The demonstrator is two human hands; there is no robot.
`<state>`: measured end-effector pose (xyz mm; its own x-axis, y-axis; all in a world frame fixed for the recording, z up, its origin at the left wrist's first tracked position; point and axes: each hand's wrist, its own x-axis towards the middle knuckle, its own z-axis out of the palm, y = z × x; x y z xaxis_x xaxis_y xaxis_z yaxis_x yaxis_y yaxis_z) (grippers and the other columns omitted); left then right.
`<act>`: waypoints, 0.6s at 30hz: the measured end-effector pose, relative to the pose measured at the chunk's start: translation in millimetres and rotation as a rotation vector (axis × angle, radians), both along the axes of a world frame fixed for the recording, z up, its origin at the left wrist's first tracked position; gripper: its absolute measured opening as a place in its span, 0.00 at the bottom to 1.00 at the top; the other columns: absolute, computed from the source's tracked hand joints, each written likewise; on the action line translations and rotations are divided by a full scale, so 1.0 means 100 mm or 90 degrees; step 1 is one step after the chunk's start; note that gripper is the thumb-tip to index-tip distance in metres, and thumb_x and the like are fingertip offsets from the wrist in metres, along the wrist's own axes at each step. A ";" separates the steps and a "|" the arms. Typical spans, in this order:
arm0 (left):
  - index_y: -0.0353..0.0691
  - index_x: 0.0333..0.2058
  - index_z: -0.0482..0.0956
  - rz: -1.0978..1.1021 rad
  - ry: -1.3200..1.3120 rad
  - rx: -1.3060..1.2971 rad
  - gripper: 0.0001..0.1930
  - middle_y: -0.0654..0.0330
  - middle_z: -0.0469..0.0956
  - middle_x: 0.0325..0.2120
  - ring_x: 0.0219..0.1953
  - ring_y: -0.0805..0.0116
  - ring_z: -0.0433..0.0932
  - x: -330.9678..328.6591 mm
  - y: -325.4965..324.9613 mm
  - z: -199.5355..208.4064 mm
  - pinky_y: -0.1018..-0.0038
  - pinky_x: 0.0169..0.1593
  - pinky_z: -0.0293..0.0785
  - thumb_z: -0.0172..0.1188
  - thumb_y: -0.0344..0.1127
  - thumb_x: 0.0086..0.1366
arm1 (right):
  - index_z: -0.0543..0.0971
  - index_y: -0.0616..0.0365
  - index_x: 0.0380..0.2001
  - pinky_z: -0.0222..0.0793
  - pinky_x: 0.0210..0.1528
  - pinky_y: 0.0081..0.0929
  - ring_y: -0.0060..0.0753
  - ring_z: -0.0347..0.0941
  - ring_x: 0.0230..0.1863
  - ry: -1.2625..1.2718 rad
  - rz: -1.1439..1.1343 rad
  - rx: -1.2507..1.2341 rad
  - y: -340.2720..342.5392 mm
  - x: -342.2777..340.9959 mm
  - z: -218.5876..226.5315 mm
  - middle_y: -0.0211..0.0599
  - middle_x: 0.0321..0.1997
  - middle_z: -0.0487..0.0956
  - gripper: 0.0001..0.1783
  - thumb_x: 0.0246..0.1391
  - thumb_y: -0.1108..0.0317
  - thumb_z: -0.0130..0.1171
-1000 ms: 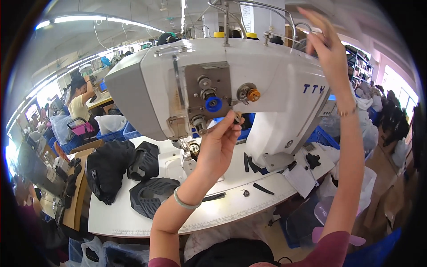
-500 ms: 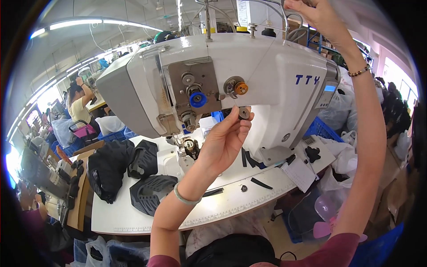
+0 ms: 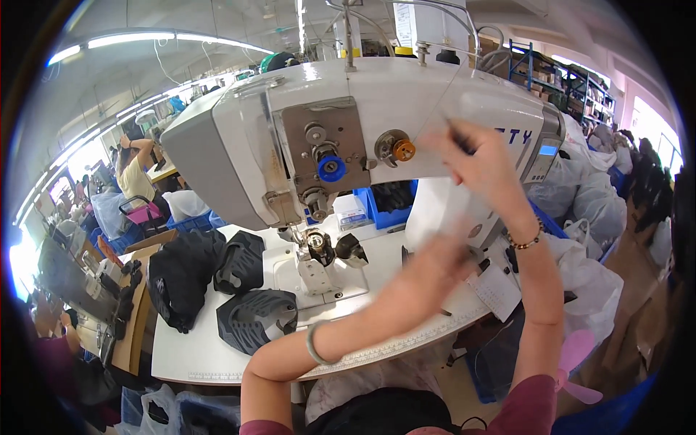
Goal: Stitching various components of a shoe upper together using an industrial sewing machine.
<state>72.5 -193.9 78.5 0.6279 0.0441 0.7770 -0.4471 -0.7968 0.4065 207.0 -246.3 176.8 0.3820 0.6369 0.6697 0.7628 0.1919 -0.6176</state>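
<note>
In front of the white sewing machine [image 3: 464,109], my right hand [image 3: 489,163] is raised beside the orange bobbin [image 3: 403,150] on the winder. Its fingers are closed around a small dark piece [image 3: 461,138], too blurred to name. A thin thread slants down from the machine top toward these fingers. My left hand [image 3: 442,268] is low at the right, over the table [image 3: 188,355] near the machine's base, its fingers smeared by motion. Whether it holds anything I cannot tell. Left of it, the open hook area [image 3: 317,245] sits under the needle.
Black and grey moulded pieces [image 3: 257,319] lie at the table's left with a black padded item [image 3: 181,279]. Behind the machine arm stands a blue bin [image 3: 391,203]. White paper [image 3: 496,290] is at the right edge. A person [image 3: 136,170] sits far left.
My right hand has come down from high above the machine to beside the winder. My left hand has moved right and down from under the winder; the round metal bobbin case no longer shows in it.
</note>
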 end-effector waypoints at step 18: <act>0.42 0.64 0.47 0.152 0.011 -0.018 0.42 0.59 0.72 0.28 0.26 0.73 0.71 -0.19 0.54 0.02 0.78 0.33 0.71 0.62 0.23 0.53 | 0.77 0.62 0.33 0.60 0.19 0.17 0.15 0.63 0.17 -0.104 0.068 0.125 -0.15 -0.15 -0.41 0.32 0.24 0.71 0.13 0.50 0.62 0.60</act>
<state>53.4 -140.1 80.2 0.6097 0.2150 0.7630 -0.2402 -0.8672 0.4363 192.2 -261.8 135.5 0.1958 0.5193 0.8319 0.8183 0.3809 -0.4304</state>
